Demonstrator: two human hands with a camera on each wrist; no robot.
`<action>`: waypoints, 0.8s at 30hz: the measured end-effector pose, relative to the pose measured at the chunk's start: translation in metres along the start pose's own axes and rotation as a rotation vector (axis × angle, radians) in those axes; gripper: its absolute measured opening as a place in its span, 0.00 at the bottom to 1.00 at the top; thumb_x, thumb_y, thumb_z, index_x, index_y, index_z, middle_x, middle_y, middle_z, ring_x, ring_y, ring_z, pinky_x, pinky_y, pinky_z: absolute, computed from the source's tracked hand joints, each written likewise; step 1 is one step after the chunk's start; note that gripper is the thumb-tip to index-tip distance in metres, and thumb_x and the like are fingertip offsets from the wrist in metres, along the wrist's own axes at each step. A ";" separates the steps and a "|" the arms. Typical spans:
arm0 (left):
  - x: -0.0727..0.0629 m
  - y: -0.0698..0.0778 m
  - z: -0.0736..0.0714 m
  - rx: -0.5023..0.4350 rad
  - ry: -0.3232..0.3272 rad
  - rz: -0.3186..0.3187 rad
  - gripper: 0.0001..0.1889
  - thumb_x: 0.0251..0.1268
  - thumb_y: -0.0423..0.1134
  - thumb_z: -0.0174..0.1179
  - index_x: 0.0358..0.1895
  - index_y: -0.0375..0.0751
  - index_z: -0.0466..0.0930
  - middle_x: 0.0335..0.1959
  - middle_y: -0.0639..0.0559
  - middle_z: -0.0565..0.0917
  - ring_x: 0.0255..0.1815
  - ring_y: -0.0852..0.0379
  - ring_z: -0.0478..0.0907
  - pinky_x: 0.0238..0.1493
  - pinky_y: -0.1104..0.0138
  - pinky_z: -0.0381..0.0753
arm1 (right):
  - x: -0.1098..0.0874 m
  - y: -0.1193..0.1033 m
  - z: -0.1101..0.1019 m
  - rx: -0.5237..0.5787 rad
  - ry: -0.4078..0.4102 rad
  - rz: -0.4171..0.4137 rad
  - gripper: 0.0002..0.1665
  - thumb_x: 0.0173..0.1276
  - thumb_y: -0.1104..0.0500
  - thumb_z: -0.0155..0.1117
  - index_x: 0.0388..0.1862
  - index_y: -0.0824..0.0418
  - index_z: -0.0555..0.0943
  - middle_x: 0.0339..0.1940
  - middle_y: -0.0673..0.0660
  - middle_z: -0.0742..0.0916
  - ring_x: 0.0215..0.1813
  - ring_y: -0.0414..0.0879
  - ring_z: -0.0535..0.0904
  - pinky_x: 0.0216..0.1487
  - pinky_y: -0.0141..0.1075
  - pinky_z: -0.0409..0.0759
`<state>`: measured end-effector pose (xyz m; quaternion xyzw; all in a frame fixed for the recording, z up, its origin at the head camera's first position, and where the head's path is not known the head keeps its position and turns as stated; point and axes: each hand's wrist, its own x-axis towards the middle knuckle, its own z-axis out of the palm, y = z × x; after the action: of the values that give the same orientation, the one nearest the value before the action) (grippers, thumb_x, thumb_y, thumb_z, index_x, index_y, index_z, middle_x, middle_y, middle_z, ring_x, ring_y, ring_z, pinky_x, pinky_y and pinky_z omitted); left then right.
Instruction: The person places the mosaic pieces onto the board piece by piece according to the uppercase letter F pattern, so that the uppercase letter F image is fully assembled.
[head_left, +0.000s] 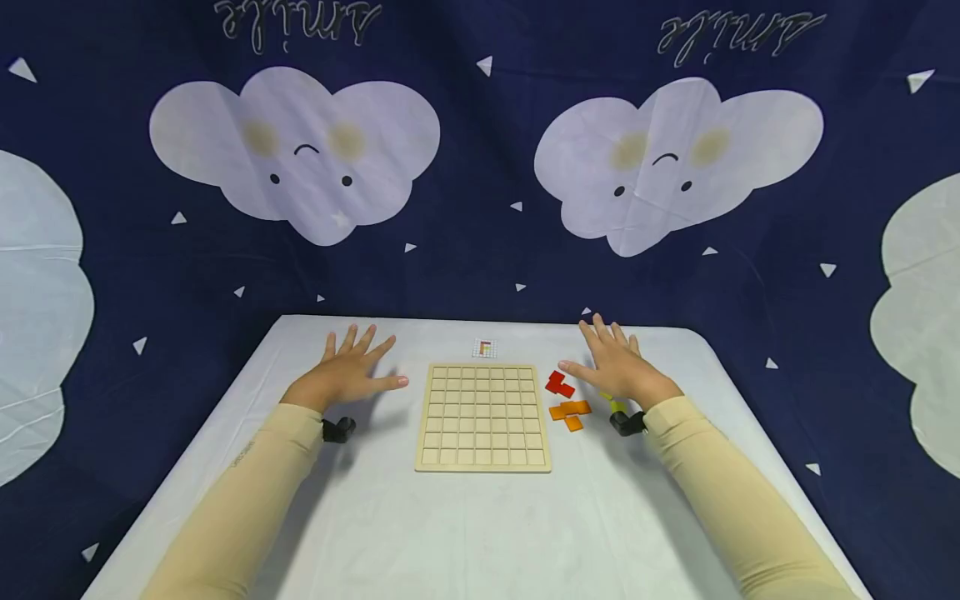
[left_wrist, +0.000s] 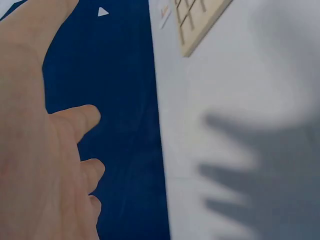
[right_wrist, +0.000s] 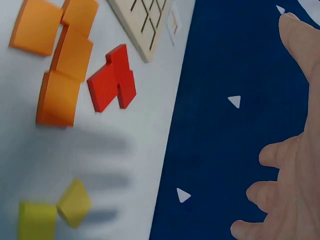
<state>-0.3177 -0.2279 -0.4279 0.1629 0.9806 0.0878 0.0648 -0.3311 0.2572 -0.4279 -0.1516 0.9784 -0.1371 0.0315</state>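
My left hand (head_left: 345,375) hovers left of a square wooden grid board (head_left: 483,472), fingers spread and holding nothing. On the other side my right hand (head_left: 618,367) is raised with its fingers spread too, also holding nothing. Between it and the board lie a red puzzle piece (head_left: 559,385) and an orange puzzle piece (head_left: 570,409), both made of joined squares. Yellow pieces (head_left: 618,407) are partly hidden beneath the right hand; the right wrist view shows a yellow shape (right_wrist: 37,220) on the cloth below the hand's shadow.
Behind the board is a small printed pattern card (head_left: 484,348). White cloth covers the table (head_left: 480,542), and a dark blue curtain (head_left: 480,267) with clouds hangs at its far edge. A black wrist camera (head_left: 339,430) shows under the left wrist, another (head_left: 627,423) under the right.
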 end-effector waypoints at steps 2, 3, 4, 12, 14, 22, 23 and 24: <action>0.001 -0.002 0.008 -0.015 0.008 0.002 0.56 0.66 0.82 0.46 0.87 0.49 0.49 0.86 0.34 0.40 0.83 0.30 0.26 0.73 0.36 0.16 | 0.000 0.001 0.004 0.028 0.009 -0.004 0.68 0.70 0.15 0.44 0.89 0.61 0.44 0.87 0.69 0.41 0.83 0.74 0.33 0.75 0.73 0.33; 0.001 -0.002 0.012 -0.017 0.008 -0.002 0.57 0.65 0.83 0.45 0.87 0.49 0.49 0.86 0.34 0.40 0.83 0.31 0.27 0.74 0.35 0.18 | 0.000 0.001 0.006 0.045 0.012 -0.003 0.68 0.70 0.15 0.44 0.89 0.61 0.44 0.87 0.68 0.41 0.83 0.74 0.33 0.75 0.73 0.33; 0.001 -0.003 0.016 -0.019 0.012 -0.002 0.57 0.65 0.83 0.45 0.87 0.49 0.49 0.86 0.33 0.41 0.83 0.30 0.28 0.74 0.34 0.20 | 0.000 0.001 0.008 0.060 0.013 -0.002 0.68 0.70 0.16 0.44 0.89 0.60 0.44 0.87 0.68 0.41 0.83 0.74 0.33 0.75 0.73 0.33; 0.002 0.009 0.041 -0.116 0.047 0.006 0.56 0.67 0.80 0.49 0.87 0.46 0.49 0.85 0.32 0.44 0.83 0.28 0.33 0.76 0.35 0.24 | 0.001 0.000 0.021 0.107 0.018 0.010 0.64 0.74 0.20 0.45 0.88 0.63 0.46 0.87 0.68 0.43 0.83 0.76 0.37 0.75 0.73 0.35; 0.002 0.014 0.046 -0.136 0.052 0.020 0.55 0.68 0.78 0.50 0.87 0.45 0.49 0.85 0.31 0.44 0.83 0.28 0.34 0.76 0.34 0.26 | 0.001 0.000 0.022 0.116 0.013 0.010 0.62 0.76 0.22 0.45 0.88 0.64 0.47 0.86 0.70 0.45 0.82 0.77 0.38 0.75 0.74 0.37; -0.003 0.027 0.065 -0.176 0.059 0.038 0.53 0.71 0.74 0.54 0.87 0.43 0.50 0.85 0.32 0.46 0.84 0.29 0.36 0.77 0.36 0.27 | 0.004 0.006 0.042 0.174 0.021 0.027 0.58 0.80 0.25 0.41 0.87 0.68 0.48 0.86 0.72 0.48 0.82 0.75 0.42 0.79 0.67 0.37; -0.003 0.028 0.067 -0.175 0.062 0.041 0.53 0.71 0.74 0.54 0.87 0.43 0.50 0.85 0.32 0.47 0.84 0.29 0.37 0.77 0.36 0.28 | 0.004 0.007 0.046 0.178 0.024 0.025 0.58 0.80 0.25 0.41 0.87 0.68 0.48 0.86 0.72 0.49 0.83 0.75 0.43 0.79 0.66 0.38; -0.004 0.029 0.070 -0.172 0.066 0.046 0.53 0.71 0.74 0.54 0.86 0.42 0.51 0.84 0.31 0.47 0.83 0.28 0.37 0.77 0.35 0.28 | 0.003 0.008 0.049 0.186 0.026 0.022 0.57 0.81 0.26 0.42 0.87 0.69 0.48 0.85 0.73 0.50 0.83 0.74 0.44 0.79 0.65 0.39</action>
<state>-0.2939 -0.1914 -0.4900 0.1760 0.9670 0.1785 0.0444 -0.3318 0.2512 -0.4776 -0.1356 0.9634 -0.2287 0.0343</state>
